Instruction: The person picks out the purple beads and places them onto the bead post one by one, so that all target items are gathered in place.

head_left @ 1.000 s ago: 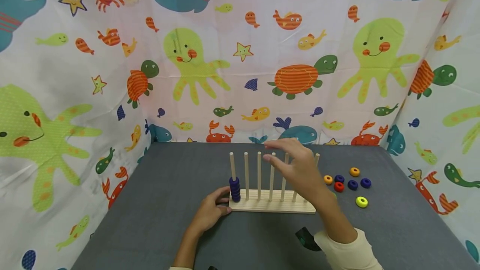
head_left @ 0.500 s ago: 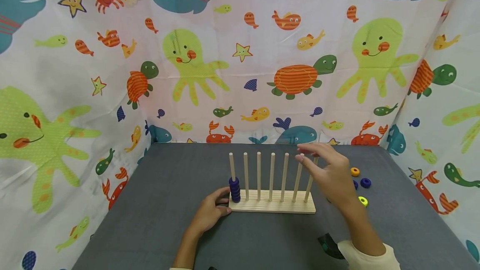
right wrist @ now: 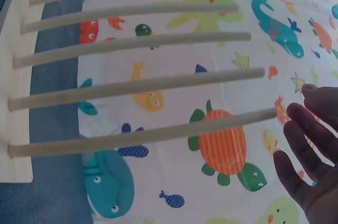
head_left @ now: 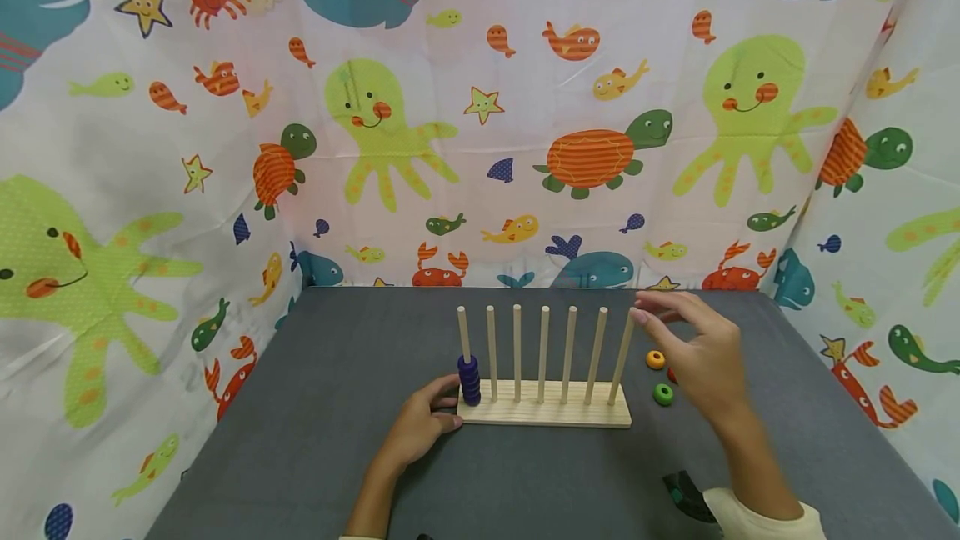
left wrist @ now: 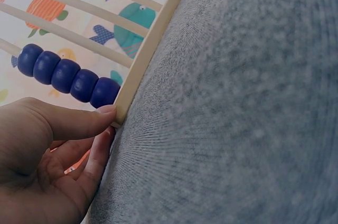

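Likely light, stiff wooden rack (head_left: 543, 357); grip its base (head_left: 551, 413). Left hand (head_left: 415, 423) pinches it at left; right hand (head_left: 703, 350) empty, narrowly parted.

The left wrist view sat close behind the left fingers (left wrist: 79, 121), facing the beads (left wrist: 66, 75); the right looked past the right fingers (right wrist: 317, 130) at the pegs (right wrist: 142, 135). Both were turned sideways. The head view, farthest off, looked forward and down from above and behind all those fingers. All three shared the rack (head_left: 543, 413) and cloth (head_left: 450, 65).
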Demonstrator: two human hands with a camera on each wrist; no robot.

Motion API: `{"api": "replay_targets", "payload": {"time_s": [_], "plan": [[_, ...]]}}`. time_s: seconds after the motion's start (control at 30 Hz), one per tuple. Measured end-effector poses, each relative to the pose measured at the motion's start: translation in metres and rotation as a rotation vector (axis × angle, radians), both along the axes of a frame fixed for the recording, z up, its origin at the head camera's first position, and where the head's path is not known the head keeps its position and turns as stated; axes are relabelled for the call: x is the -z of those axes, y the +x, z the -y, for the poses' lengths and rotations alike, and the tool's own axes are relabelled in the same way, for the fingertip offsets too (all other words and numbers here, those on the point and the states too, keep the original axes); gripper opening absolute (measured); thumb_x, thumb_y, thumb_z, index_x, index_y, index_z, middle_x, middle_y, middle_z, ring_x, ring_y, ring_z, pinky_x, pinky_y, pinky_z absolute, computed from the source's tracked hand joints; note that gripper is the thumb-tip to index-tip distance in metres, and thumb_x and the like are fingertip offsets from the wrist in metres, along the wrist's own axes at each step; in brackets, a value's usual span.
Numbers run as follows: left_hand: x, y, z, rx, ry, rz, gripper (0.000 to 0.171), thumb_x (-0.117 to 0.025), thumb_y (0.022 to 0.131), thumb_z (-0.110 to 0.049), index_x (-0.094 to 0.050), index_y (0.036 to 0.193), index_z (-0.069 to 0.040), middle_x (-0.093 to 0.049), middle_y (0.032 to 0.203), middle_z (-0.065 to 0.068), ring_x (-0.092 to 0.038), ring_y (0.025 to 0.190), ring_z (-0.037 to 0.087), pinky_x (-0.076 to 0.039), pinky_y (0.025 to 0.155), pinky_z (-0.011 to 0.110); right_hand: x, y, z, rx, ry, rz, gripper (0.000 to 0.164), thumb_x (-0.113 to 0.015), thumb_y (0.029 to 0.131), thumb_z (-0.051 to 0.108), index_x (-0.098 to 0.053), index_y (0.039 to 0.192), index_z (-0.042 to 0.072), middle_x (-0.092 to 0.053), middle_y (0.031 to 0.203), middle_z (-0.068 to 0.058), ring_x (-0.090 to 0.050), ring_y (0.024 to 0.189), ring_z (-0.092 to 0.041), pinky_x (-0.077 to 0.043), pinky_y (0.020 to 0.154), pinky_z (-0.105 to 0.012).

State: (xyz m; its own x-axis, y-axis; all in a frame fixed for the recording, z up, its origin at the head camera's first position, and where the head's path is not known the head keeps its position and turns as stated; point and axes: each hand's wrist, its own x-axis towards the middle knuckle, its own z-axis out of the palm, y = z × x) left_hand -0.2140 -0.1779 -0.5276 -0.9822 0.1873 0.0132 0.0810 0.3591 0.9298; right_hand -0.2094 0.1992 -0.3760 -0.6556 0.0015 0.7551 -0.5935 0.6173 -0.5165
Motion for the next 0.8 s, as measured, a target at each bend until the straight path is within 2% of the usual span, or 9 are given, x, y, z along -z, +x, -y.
{"api": "replay_targets", "payload": {"time_s": [0.23,0.67,0.73,0.8], "plan": [[-0.001,0.001,0.000,0.000,0.027,0.005,0.068,-0.074,0.089,0.003,-0.053,0.154,-0.003,-0.055,0.154,0.022,-0.064,0.130,0.037,-0.058,0.100,0.043,0.008,-0.003,-0.015,0.019,-0.029,0.024,0.027,-0.080,0.092,0.000,-0.078,0.118,0.003,-0.077,0.108,-0.011,-0.060,0.096,0.009,-0.046,0.084,-0.005],[0.000,0.001,0.000,0.001,0.008,0.006,0.067,-0.074,0.091,0.004,-0.053,0.154,-0.004,-0.057,0.153,0.021,-0.064,0.130,0.037,-0.059,0.098,0.043,0.013,-0.008,-0.037,0.094,-0.082,0.087,0.026,-0.077,0.097,0.006,-0.078,0.122,0.003,-0.076,0.113,-0.016,-0.060,0.099,0.012,-0.047,0.088,-0.005],[0.000,0.000,0.000,0.001,0.003,0.002,0.067,-0.074,0.091,0.004,-0.053,0.154,-0.004,-0.057,0.153,0.021,-0.064,0.130,0.037,-0.059,0.098,0.043,0.014,-0.009,-0.041,0.111,-0.092,0.102,0.026,-0.077,0.097,0.008,-0.078,0.123,0.004,-0.076,0.114,-0.015,-0.060,0.097,0.012,-0.048,0.085,-0.005],[0.000,0.001,0.000,0.002,-0.001,0.001,0.066,-0.073,0.091,0.004,-0.053,0.154,-0.004,-0.057,0.153,0.021,-0.064,0.130,0.037,-0.059,0.098,0.043,0.017,-0.010,-0.046,0.127,-0.106,0.125,0.026,-0.077,0.098,0.011,-0.078,0.124,0.006,-0.077,0.114,-0.010,-0.060,0.094,0.010,-0.049,0.080,-0.004]]}}
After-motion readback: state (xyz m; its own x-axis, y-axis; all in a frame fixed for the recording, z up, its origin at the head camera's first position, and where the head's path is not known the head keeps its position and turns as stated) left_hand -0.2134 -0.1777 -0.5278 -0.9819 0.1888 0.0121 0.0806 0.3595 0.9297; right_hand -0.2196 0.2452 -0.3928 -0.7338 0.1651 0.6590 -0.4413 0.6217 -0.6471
